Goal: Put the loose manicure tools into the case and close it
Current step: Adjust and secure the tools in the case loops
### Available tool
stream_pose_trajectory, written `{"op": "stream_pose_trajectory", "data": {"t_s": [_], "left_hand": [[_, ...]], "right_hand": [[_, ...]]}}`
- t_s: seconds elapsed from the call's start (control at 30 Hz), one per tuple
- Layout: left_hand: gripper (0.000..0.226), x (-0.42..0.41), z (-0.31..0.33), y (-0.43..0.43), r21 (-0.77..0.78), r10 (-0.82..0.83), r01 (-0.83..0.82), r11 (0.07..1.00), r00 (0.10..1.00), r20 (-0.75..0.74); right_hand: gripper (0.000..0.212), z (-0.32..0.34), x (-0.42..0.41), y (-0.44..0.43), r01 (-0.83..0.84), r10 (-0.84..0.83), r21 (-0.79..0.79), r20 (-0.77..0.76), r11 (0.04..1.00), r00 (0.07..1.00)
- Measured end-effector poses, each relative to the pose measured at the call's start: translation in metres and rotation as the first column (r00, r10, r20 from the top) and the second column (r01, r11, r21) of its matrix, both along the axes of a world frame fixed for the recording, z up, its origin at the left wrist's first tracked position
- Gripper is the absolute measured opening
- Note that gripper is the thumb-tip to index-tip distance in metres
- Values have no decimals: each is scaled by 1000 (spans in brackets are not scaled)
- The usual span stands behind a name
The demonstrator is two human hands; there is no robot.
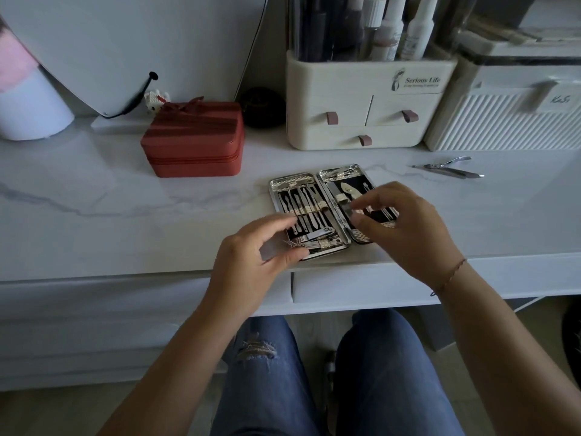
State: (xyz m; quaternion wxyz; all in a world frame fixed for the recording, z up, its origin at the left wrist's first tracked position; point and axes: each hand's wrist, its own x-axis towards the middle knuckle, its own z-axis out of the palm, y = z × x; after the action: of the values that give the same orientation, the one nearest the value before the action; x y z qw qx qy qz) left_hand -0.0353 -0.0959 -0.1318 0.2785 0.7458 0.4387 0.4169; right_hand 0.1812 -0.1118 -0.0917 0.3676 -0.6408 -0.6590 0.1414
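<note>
Head view: on marble desk (125, 190), left hand (251, 259) grips case (318, 187), right hand (405, 231) pinches a tool (347, 211)

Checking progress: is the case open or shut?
Open: the case lies spread flat, both halves showing strapped tools.

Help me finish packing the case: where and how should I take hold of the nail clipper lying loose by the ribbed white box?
Pinch the nail clipper across its narrow body, near the middle, coming straight down with the right hand, which is nearer. It lies flat with its lever lifted at the right end, and slim tools crowd its near side.
</note>
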Motion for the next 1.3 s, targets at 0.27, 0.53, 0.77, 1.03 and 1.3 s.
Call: {"op": "stream_pose_trajectory", "data": {"t_s": [0.27, 0.53, 0.77, 1.03, 1.3], "left_hand": [[36, -8, 7, 15, 48, -111, 133, 990, 943, -315], [79, -16, 6, 26, -10, -111, 115, 993, 927, -360], [81, -19, 8, 38, -81, -179, 161, 984, 914, -364], [65, -27, 9, 58, -199, -306, 256, 946, 906, -292], [70, -25, 0, 73, -209, -251, 206, 956, 942, -221]], "right_hand": [[17, 5, -71, 1, -380, 370, 69, 127, 922, 920], [3, -4, -34, 9, -54, 41, -57, -220, 997, 975], [5, -13, -29, 2, -54, 51, -32, -77, 998, 996], [6, -7, 11, 11, -73, 75, 38, -51, 997, 996], [30, -1, 163, 64, 413, -371, -77, 315, 907, 874]]}}
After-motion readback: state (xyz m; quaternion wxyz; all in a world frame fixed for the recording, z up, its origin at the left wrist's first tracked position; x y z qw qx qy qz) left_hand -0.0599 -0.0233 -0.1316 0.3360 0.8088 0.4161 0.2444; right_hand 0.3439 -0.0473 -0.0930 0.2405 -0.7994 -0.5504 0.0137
